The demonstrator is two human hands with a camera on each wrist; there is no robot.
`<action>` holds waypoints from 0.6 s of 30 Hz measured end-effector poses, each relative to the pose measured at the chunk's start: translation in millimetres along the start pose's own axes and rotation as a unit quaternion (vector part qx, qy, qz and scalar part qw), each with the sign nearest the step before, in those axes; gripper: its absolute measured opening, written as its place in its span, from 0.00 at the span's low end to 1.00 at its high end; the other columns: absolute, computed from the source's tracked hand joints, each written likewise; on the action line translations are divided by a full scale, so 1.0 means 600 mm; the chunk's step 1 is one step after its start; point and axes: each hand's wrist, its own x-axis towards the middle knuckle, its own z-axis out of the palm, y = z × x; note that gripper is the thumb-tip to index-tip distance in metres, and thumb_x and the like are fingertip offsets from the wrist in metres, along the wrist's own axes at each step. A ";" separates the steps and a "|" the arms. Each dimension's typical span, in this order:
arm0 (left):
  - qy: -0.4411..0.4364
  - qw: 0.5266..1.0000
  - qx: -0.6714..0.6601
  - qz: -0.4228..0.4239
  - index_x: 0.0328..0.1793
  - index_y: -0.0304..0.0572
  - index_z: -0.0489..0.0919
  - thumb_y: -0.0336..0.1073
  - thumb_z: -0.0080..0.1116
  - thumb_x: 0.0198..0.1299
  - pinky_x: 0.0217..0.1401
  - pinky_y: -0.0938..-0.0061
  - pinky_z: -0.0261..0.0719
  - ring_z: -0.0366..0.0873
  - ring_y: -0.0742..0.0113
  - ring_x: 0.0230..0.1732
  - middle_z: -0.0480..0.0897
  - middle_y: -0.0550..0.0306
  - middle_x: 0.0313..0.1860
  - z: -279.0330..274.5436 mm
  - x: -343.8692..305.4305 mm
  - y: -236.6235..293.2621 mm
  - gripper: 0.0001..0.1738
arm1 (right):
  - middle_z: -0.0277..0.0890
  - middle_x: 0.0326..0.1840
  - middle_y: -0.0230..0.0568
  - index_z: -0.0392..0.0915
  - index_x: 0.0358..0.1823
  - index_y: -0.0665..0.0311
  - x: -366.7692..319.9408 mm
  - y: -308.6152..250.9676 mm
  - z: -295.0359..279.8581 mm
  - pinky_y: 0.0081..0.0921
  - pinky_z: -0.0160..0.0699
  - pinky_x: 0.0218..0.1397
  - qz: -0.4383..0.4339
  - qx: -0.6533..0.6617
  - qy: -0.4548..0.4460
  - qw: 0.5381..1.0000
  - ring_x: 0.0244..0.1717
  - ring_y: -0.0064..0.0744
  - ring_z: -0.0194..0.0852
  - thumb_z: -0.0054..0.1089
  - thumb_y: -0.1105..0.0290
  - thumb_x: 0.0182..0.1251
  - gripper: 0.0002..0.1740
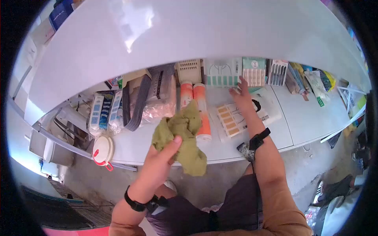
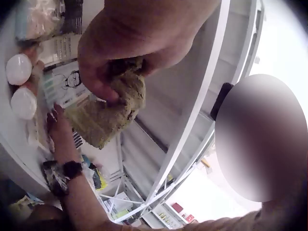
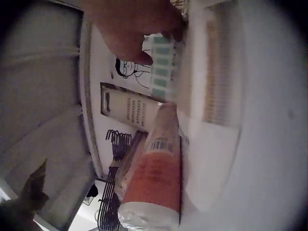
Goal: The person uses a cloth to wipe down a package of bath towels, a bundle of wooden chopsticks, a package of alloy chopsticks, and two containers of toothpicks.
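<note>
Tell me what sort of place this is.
Probably a household-goods shop or its storeroom: a white shelf bears varied packaged goods, including orange-and-white rolls, beside a bundle of dark clothes hangers. The bare grey floor fits either, so I can't say which.

Shelf [image 1: 315, 122], under an upper board [image 1: 189, 31]. Front left corner: tub [image 1: 103, 149]. Behind it: two packets [image 1: 95, 114]. Right of these: hangers [image 1: 145, 104], then bag [image 1: 163, 98]. Centre: two rolls [image 1: 202, 114], side by side; rack [image 1: 189, 72] behind. Along back, rightward: three cards [image 1: 221, 69]. Before them: flat pack [image 1: 231, 120]. Back right: pouches [image 1: 316, 83].
</note>
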 end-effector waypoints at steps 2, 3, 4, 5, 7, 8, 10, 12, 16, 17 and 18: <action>-0.011 1.000 0.004 -0.004 0.71 0.36 0.59 0.35 0.54 0.65 0.67 0.65 0.67 0.70 0.61 0.64 0.71 0.52 0.64 0.005 -0.010 -0.009 0.30 | 0.57 0.69 0.58 0.51 0.73 0.58 -0.007 0.000 0.021 0.40 0.55 0.70 0.005 0.032 0.019 0.999 0.67 0.51 0.58 0.67 0.64 0.57 0.45; -0.005 1.000 -0.003 -0.017 0.71 0.36 0.59 0.35 0.54 0.65 0.67 0.65 0.67 0.70 0.61 0.64 0.71 0.52 0.64 0.027 -0.024 -0.011 0.30 | 0.57 0.69 0.58 0.51 0.73 0.58 -0.020 0.000 0.007 0.40 0.55 0.70 0.019 0.026 0.012 0.999 0.67 0.51 0.58 0.67 0.64 0.57 0.45; -0.022 1.000 0.006 -0.015 0.71 0.36 0.60 0.35 0.55 0.65 0.67 0.65 0.68 0.70 0.61 0.63 0.71 0.52 0.64 0.032 -0.022 -0.014 0.30 | 0.60 0.65 0.58 0.51 0.72 0.59 -0.008 0.000 0.012 0.37 0.60 0.67 -0.016 -0.082 0.076 0.994 0.64 0.49 0.61 0.67 0.64 0.56 0.45; -0.037 0.999 0.013 -0.018 0.70 0.36 0.60 0.35 0.55 0.65 0.66 0.65 0.68 0.71 0.61 0.63 0.72 0.52 0.63 0.038 -0.024 -0.015 0.29 | 0.63 0.61 0.58 0.52 0.72 0.59 -0.003 0.001 0.013 0.34 0.64 0.65 -0.044 -0.192 0.138 0.971 0.62 0.47 0.64 0.67 0.64 0.56 0.44; -0.047 0.999 0.000 -0.015 0.70 0.36 0.60 0.34 0.55 0.65 0.67 0.64 0.67 0.70 0.61 0.63 0.72 0.51 0.63 0.048 -0.026 -0.015 0.30 | 0.65 0.60 0.56 0.54 0.71 0.61 0.008 0.029 0.012 0.32 0.66 0.62 -0.050 -0.133 0.122 0.982 0.61 0.45 0.65 0.67 0.64 0.56 0.43; -0.066 0.998 -0.009 -0.004 0.70 0.35 0.62 0.35 0.54 0.66 0.65 0.68 0.68 0.71 0.66 0.61 0.73 0.54 0.61 0.051 -0.026 -0.016 0.28 | 0.66 0.58 0.55 0.56 0.70 0.64 0.013 0.042 0.010 0.31 0.68 0.59 -0.055 -0.072 0.108 0.990 0.59 0.42 0.67 0.67 0.63 0.56 0.42; -0.086 0.996 -0.011 0.012 0.69 0.34 0.63 0.35 0.53 0.68 0.63 0.72 0.68 0.71 0.71 0.58 0.75 0.58 0.58 0.057 -0.025 -0.017 0.26 | 0.68 0.58 0.57 0.57 0.68 0.68 -0.002 -0.016 -0.003 0.34 0.68 0.59 -0.018 -0.085 0.099 0.991 0.59 0.44 0.69 0.66 0.66 0.56 0.40; -0.082 0.996 0.007 0.029 0.68 0.34 0.64 0.36 0.53 0.68 0.63 0.72 0.68 0.71 0.71 0.58 0.74 0.57 0.58 0.066 -0.023 -0.021 0.26 | 0.69 0.58 0.60 0.58 0.66 0.72 -0.008 -0.041 -0.001 0.37 0.69 0.60 0.013 -0.091 0.092 0.992 0.58 0.47 0.70 0.64 0.69 0.57 0.37; -0.083 0.997 0.003 0.007 0.67 0.34 0.64 0.38 0.53 0.67 0.62 0.72 0.69 0.71 0.71 0.57 0.75 0.57 0.58 0.070 0.009 -0.039 0.26 | 0.78 0.49 0.52 0.69 0.59 0.71 -0.015 -0.025 0.006 0.35 0.74 0.52 0.041 0.042 -0.020 0.998 0.48 0.43 0.78 0.65 0.63 0.59 0.29; -0.078 0.997 -0.003 0.010 0.67 0.34 0.64 0.39 0.53 0.67 0.62 0.71 0.69 0.72 0.70 0.57 0.75 0.57 0.57 0.068 0.019 -0.044 0.26 | 0.80 0.46 0.49 0.72 0.56 0.70 -0.017 -0.020 0.008 0.33 0.75 0.49 0.051 -0.006 -0.043 0.998 0.43 0.40 0.80 0.66 0.62 0.59 0.27; -0.072 0.997 -0.010 0.013 0.67 0.34 0.64 0.40 0.53 0.68 0.62 0.71 0.69 0.72 0.69 0.57 0.75 0.57 0.57 0.067 0.027 -0.049 0.26 | 0.80 0.46 0.49 0.72 0.56 0.70 -0.016 -0.011 0.008 0.33 0.75 0.49 0.049 -0.006 -0.042 0.998 0.43 0.40 0.80 0.66 0.62 0.59 0.27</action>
